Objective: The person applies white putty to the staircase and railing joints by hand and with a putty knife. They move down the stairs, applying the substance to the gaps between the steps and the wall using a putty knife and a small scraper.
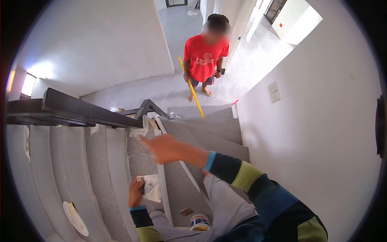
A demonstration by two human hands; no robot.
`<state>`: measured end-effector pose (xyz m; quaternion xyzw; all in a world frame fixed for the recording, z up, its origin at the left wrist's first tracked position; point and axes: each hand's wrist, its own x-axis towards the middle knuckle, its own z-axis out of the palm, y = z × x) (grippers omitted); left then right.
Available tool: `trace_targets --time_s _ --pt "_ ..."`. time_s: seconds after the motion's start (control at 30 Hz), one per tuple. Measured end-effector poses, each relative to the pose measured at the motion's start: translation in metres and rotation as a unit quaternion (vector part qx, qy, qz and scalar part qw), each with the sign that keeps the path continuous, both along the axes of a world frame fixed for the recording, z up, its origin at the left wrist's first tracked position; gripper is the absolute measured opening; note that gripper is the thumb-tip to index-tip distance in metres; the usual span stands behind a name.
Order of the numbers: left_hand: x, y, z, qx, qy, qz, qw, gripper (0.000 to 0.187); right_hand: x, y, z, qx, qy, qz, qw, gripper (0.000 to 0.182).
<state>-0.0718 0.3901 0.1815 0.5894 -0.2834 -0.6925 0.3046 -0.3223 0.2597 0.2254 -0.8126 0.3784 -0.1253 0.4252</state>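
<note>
My left hand (pixel 136 194) grips the edge of a flat square board (pixel 152 192) smeared with white, putty-like paste. Below and to the left of the railing's lower end, my right hand (pixel 163 149) is stretched out over the grey stairs (pixel 183 139). Its index finger points towards the whitish patch (pixel 139 131) at the railing's foot; motion blurs it, and I see nothing held. Near my knees stand a small white tub (pixel 200 222) and, beside it, a small flat brownish piece (pixel 186 211) I cannot identify.
A dark railing (pixel 80 109) crosses the left side. A person in a red shirt (pixel 205 56) stands at the foot of the stairs with a long yellow bar (pixel 193 92). A white round lid (pixel 75 220) lies on a left step. The wall (pixel 310 109) bounds the right.
</note>
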Motion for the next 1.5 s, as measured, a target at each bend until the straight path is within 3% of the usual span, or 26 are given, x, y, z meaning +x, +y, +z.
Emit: trace_targets --time_s 0.07,0.1,0.17,0.23,0.27,0.3,0.33,0.47,0.6,0.67,0.73,0.87,1.07,1.17,1.27,1.33,1.43,1.5 --pt "0.027 0.02 -0.009 -0.021 0.002 0.06 0.998 0.031 -0.038 0.024 -0.042 0.109 0.054 -0.033 0.992 0.078" --pt "0.033 0.03 -0.007 -0.018 0.0 0.062 0.998 0.031 -0.064 0.049 -0.091 0.093 0.008 -0.082 0.992 0.075" --pt "0.042 0.048 0.001 -0.012 -0.006 0.135 0.991 0.034 -0.13 0.088 -0.107 0.202 0.055 -0.079 0.975 0.073" --pt "0.048 0.067 0.001 0.005 -0.013 0.162 0.987 0.034 -0.193 0.153 -0.169 0.184 0.244 -0.115 0.945 0.071" --pt "0.05 0.071 0.004 0.014 -0.012 0.186 0.982 0.034 -0.225 0.183 -0.174 0.155 0.266 -0.104 0.946 0.072" --pt "0.049 0.072 0.01 0.014 -0.019 0.187 0.982 0.034 -0.245 0.205 -0.174 0.28 0.353 -0.176 0.875 0.072" --pt "0.044 0.072 0.015 0.024 -0.018 0.173 0.984 0.034 -0.272 0.234 -0.186 0.298 0.385 -0.168 0.857 0.073" --pt "0.024 0.064 0.026 0.018 -0.018 0.133 0.991 0.032 -0.318 0.303 -0.176 0.384 0.422 -0.235 0.787 0.08" --pt "-0.011 0.047 0.04 0.023 -0.034 0.105 0.994 0.03 -0.339 0.336 -0.172 0.392 0.391 -0.24 0.797 0.084" --pt "-0.031 0.044 0.046 0.027 -0.051 0.094 0.994 0.03 -0.352 0.342 -0.175 0.357 0.35 -0.257 0.827 0.088" --pt "-0.044 0.035 0.047 0.017 -0.065 0.093 0.993 0.029 -0.371 0.36 -0.201 0.232 0.34 -0.278 0.868 0.088" --pt "-0.087 0.001 0.075 -0.024 -0.105 0.085 0.991 0.027 -0.4 0.319 -0.164 0.204 0.316 -0.356 0.855 0.086" --pt "-0.114 -0.034 0.096 -0.097 -0.023 0.056 0.993 0.026 -0.415 0.257 -0.087 0.166 0.248 -0.46 0.836 0.083" --pt "-0.108 -0.034 0.088 -0.082 -0.032 0.052 0.995 0.025 -0.399 0.215 -0.075 0.15 0.141 -0.487 0.849 0.084" --pt "-0.109 -0.029 0.084 -0.097 -0.012 0.064 0.993 0.024 -0.351 0.177 -0.038 0.167 0.096 -0.454 0.87 0.086" --pt "-0.109 -0.028 0.078 -0.097 -0.006 0.084 0.992 0.023 -0.329 0.168 -0.022 0.18 0.03 -0.36 0.915 0.089" --pt "-0.099 -0.027 0.061 -0.083 0.004 0.096 0.992 0.023 -0.317 0.155 -0.018 0.169 0.093 -0.286 0.939 0.089" --pt "-0.103 -0.032 0.051 -0.068 0.009 0.081 0.994 0.023 -0.323 0.128 -0.009 0.102 0.12 -0.305 0.939 0.088"
